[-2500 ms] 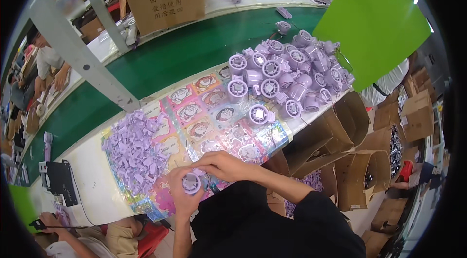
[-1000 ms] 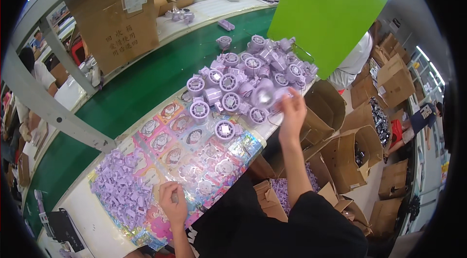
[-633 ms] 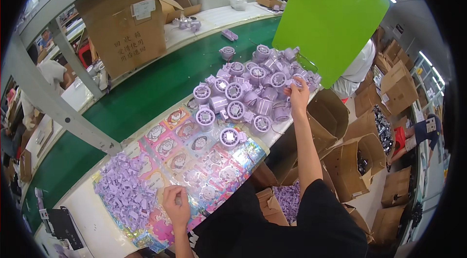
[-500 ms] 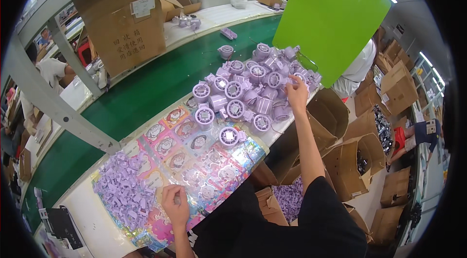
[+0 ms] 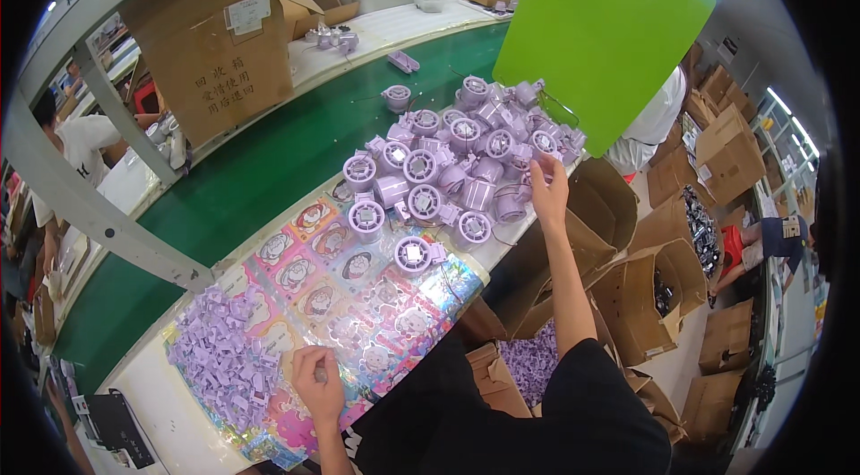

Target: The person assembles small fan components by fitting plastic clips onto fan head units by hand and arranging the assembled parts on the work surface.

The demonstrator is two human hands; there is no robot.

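A heap of round light-purple plastic housings [image 5: 421,166], small-fan-like with ribbed rings and thin wires, covers the far right half of the worktable. My right hand [image 5: 551,193] reaches to the heap's right edge, its thumb and fingers closed on a purple housing [image 5: 544,142] there; the fingers partly hide the grip. Near the table's front edge, my left hand [image 5: 318,385] is held with curled fingers over a colourful cartoon-printed sheet [image 5: 372,300]. Whatever lies inside those fingers is not clear. Beside it on the left is a pile of small purple plastic clips [image 5: 228,358].
Behind the table runs a green conveyor belt [image 5: 260,184] carrying a loose purple part [image 5: 403,61]. A bright green board [image 5: 600,36] stands at the far right. Open cardboard boxes [image 5: 649,300] crowd my right side. A grey metal post [image 5: 116,228] rises at left.
My right hand has dropped slightly toward me at the heap's edge. The left hand keeps its curled shape and has barely moved. The whole view has shifted a little.
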